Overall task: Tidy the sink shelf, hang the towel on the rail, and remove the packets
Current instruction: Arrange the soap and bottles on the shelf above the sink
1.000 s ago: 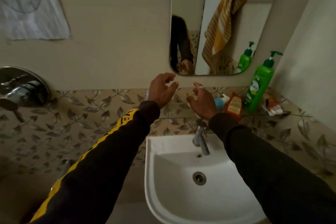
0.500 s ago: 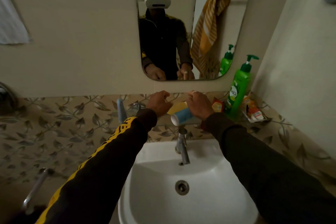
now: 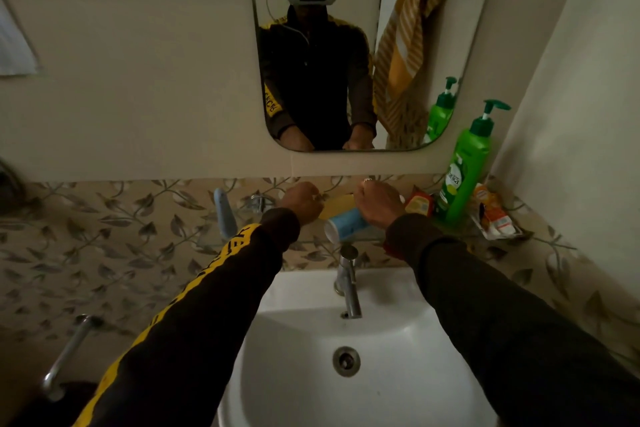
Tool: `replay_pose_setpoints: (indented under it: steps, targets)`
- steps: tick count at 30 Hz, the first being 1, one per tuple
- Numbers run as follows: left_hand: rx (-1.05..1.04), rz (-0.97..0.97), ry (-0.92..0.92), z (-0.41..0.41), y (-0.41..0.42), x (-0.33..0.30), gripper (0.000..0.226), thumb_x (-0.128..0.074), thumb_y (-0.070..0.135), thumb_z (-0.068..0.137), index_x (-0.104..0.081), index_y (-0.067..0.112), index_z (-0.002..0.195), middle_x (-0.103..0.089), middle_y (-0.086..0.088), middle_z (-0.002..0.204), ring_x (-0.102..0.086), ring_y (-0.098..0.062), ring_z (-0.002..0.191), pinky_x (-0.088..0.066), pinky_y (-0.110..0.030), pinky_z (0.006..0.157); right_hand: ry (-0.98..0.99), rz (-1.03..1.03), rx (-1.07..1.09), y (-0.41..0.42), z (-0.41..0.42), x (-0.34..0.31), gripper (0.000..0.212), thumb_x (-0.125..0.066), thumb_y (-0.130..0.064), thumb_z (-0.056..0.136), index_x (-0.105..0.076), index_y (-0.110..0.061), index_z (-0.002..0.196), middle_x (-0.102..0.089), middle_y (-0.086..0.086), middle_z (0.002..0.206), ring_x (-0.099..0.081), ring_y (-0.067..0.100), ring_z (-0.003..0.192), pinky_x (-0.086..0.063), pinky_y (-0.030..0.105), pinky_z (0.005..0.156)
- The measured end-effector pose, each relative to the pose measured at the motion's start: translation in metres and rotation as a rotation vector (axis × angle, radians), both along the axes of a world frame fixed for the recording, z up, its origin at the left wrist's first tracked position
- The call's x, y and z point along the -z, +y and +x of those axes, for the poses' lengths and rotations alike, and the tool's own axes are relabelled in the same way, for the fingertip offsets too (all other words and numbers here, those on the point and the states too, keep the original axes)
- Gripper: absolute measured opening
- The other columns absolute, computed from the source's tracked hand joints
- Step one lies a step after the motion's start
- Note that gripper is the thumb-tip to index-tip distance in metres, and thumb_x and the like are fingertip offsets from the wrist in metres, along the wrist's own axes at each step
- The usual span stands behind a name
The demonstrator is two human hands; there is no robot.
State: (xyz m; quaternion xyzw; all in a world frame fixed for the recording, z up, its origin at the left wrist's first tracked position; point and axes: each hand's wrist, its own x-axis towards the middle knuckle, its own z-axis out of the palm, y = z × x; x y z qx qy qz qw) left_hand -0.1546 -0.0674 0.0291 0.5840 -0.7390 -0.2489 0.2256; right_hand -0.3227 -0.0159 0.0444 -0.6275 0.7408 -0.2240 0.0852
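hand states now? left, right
Left hand: fingers curled at the yellow item; whether it grips it cannot be told.
Right hand: curled over the blue-and-white tube, holding it.

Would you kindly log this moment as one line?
left hand: grips yellow tube | right hand: grips blue-white tube | packets: on shelf

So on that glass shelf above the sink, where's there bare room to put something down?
The left stretch looks free, between the blue object and the left hand. The middle is taken by both hands, the right hand on the blue tube. The right end is crowded: red sachet, green pump bottle, packets.
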Motion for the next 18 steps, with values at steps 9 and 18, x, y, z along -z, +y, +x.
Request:
replay_pose_setpoints:
  steps: [9, 18]
  targets:
    - [-0.013, 0.083, -0.040, 0.0015, -0.0068, -0.0039, 0.040, -0.085, 0.015, 0.070, -0.072, 0.015, 0.107, -0.065, -0.005, 0.118, -0.060, -0.025, 0.110, -0.042, -0.024, 0.079, 0.032, 0.020, -0.012, -0.0057, 0.0027, -0.0044, 0.023, -0.042, -0.024, 0.098, -0.055, -0.012, 0.083, -0.062, 0.016, 0.096, -0.060, 0.032, 0.099, -0.045, 0.042, 0.089]
    - [-0.009, 0.056, -0.061, -0.0004, -0.0032, 0.0031, 0.049, -0.092, 0.010, 0.056, -0.069, 0.022, 0.097, -0.069, -0.003, 0.107, -0.065, -0.022, 0.098, -0.055, -0.031, 0.080, 0.013, -0.024, 0.009, -0.0089, 0.0083, -0.0032, 0.028, -0.042, -0.020, 0.099, -0.060, -0.005, 0.084, -0.062, 0.020, 0.098, -0.061, 0.031, 0.100, -0.035, 0.031, 0.077]
